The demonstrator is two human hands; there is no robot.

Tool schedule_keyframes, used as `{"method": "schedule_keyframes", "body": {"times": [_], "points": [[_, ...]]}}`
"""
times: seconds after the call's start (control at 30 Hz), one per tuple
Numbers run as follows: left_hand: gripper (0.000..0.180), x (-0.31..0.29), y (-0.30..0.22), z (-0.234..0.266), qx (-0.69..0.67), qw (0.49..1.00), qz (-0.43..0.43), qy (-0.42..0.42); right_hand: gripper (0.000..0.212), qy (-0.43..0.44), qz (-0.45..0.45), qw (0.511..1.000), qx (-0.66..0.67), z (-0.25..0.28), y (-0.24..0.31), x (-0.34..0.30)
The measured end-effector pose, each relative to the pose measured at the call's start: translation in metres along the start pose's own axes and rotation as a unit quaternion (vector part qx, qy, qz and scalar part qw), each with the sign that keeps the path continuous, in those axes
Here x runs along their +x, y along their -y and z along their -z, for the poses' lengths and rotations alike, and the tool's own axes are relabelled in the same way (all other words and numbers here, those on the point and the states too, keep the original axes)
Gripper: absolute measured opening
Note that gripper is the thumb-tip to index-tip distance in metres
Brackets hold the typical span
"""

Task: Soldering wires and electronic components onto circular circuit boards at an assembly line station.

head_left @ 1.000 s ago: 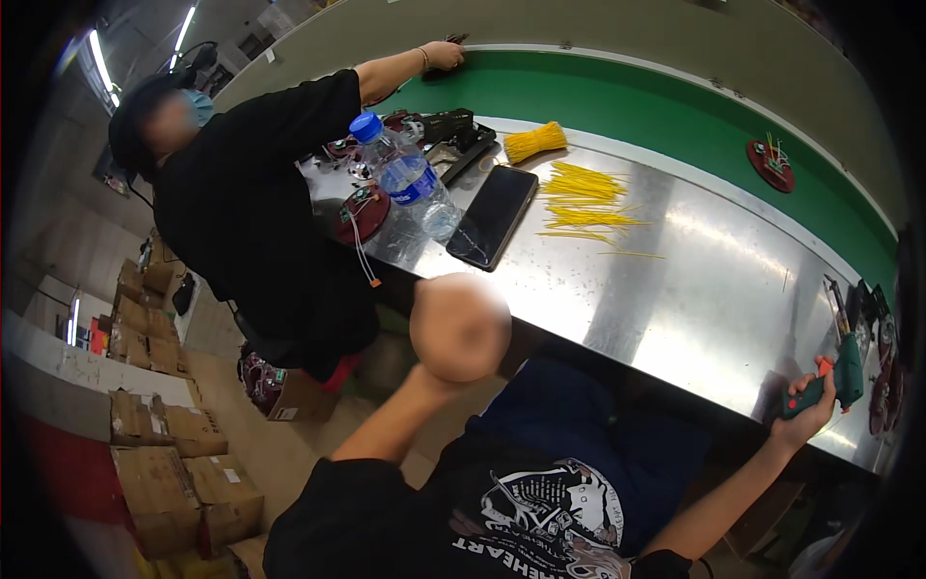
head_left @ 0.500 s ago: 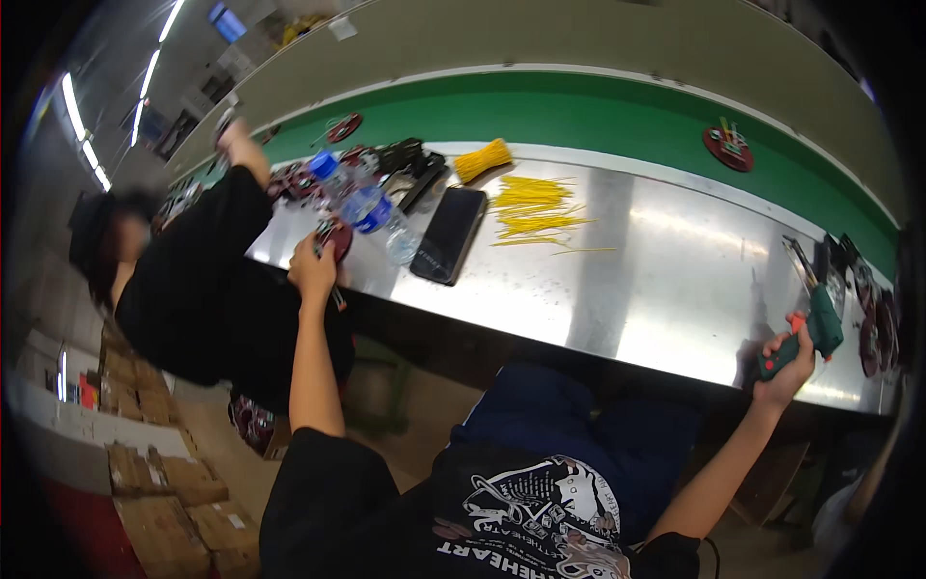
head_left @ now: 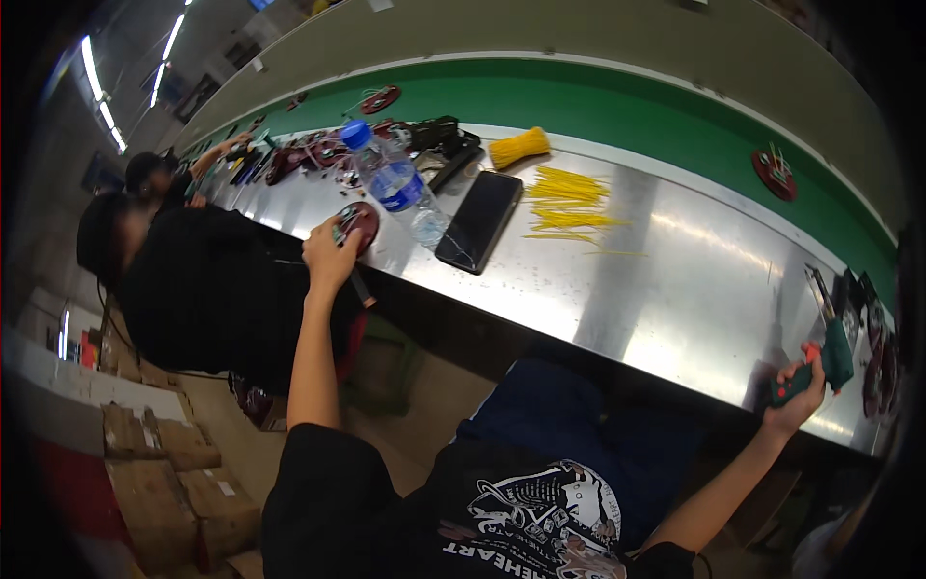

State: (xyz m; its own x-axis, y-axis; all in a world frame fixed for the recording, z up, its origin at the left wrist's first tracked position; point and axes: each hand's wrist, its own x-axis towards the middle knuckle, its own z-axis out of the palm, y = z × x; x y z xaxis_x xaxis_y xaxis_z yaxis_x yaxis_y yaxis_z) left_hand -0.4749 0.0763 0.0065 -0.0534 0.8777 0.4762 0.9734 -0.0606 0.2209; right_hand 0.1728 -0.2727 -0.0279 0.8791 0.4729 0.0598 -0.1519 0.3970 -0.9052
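Note:
My left hand [head_left: 328,253] is closed round the edge of a dark red disc-shaped part [head_left: 361,224] with small components and wires on it, over the near edge of the bench. Far to the right, my right hand [head_left: 799,398] grips the handle of a green soldering gun [head_left: 837,355] with a red trigger; its metal tip points away from me. Beside the left hand lies a clear water bottle [head_left: 397,185] with a blue cap, then a black phone [head_left: 479,224]. Cut yellow wires [head_left: 569,203] are spread right of the phone, with a tied yellow wire bundle [head_left: 519,147] behind.
A green conveyor belt [head_left: 617,106] runs behind the metal bench [head_left: 675,280], carrying red disc parts [head_left: 774,174]. More red parts [head_left: 878,372] sit at the far right. A co-worker in black [head_left: 227,289] sits close on my left, another beyond. Cardboard boxes [head_left: 154,507] stand on the floor.
The view has shifted, so the bench things appear lower and further right. The near co-worker's raised arm has come down from the belt. Both my hands keep their holds.

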Motion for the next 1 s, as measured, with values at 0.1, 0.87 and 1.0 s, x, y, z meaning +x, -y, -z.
{"method": "schedule_keyframes", "body": {"times": [0.1, 0.87, 1.0], "points": [[0.051, 0.024, -0.013, 0.004, 0.030, 0.997, -0.036, 0.064, 0.032, -0.009, 0.015, 1.000, -0.005, 0.003, -0.002, -0.004], [0.056, 0.361, -0.058, -0.159, 0.160, 0.974, -0.076, 0.145, 0.033, -0.095, 0.034, 0.992, -0.080, 0.004, -0.004, -0.004], [0.047, 0.384, -0.046, -0.182, 0.104, 0.983, -0.032, 0.148, 0.033, -0.086, 0.033, 0.993, -0.079, 0.017, -0.006, -0.001]]}}
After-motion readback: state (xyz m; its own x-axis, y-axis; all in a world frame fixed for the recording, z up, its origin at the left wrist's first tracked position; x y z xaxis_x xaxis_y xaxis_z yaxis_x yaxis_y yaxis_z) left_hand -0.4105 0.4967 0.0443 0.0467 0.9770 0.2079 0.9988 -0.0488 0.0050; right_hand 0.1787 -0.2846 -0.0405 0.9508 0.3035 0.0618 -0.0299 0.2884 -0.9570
